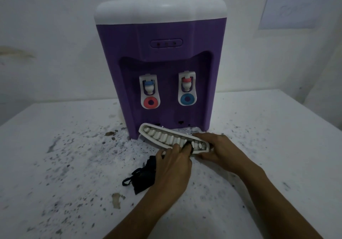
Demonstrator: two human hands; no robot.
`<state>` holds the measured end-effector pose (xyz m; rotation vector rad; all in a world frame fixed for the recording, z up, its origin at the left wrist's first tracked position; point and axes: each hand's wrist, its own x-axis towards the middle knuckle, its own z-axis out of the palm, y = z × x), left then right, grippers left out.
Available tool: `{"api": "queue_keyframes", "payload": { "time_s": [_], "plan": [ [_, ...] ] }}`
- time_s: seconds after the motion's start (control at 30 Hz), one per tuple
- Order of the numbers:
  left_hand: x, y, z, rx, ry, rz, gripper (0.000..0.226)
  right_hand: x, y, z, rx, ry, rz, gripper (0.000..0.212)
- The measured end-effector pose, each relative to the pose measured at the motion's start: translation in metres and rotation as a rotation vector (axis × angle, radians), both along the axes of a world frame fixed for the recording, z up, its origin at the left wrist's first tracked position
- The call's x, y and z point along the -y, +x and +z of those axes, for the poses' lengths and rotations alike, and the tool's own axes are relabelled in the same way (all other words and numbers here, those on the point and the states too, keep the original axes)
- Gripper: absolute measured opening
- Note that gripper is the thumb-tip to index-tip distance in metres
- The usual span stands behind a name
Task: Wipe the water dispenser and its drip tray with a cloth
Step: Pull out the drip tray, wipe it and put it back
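Drip tray [166, 138] is out of the purple water dispenser [161, 68], tilted just in front of its base on the speckled table [277, 146]. Right hand [216, 151] grips the tray's right end. Left hand [174, 166] pinches the dark cloth [144, 175], apparently pressing it into the grille.

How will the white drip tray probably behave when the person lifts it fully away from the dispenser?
The drip tray looks like thin moulded plastic with a slotted grille, so it is probably light and stiff. The right hand holds only one end, so the long tray may tilt. The left hand presses the dark cloth on it, which likely steadies it.
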<state>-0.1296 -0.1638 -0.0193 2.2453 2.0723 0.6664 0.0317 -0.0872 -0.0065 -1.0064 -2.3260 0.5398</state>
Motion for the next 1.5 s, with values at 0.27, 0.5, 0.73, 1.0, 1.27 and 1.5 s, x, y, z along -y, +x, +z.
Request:
{"api": "queue_keyframes", "payload": {
  "time_s": [0.27,0.5,0.73,1.0,1.27,1.5],
  "plan": [
    [0.0,-0.003,0.01,-0.044,-0.097,0.003,0.034,-0.001,0.002,-0.003,0.002,-0.029,0.002,0.056],
    [-0.007,-0.027,0.011,0.175,-0.098,-0.226,0.034,-0.001,0.004,-0.002,0.018,-0.043,-0.012,0.055],
    [-0.003,-0.025,0.014,0.252,-0.011,-0.191,0.034,0.0,0.0,0.001,0.057,-0.064,-0.048,0.054],
    [0.0,0.004,0.025,0.148,-0.073,-0.102,0.032,0.007,-0.008,0.004,-0.025,-0.029,-0.023,0.038],
    [-0.001,0.012,0.025,0.288,-0.251,-0.018,0.034,0.01,-0.009,0.004,0.029,0.007,-0.036,0.036],
    [-0.005,0.012,0.033,0.179,-0.288,-0.033,0.03,0.011,-0.011,0.004,0.064,0.023,-0.057,0.036]
  ]
}}
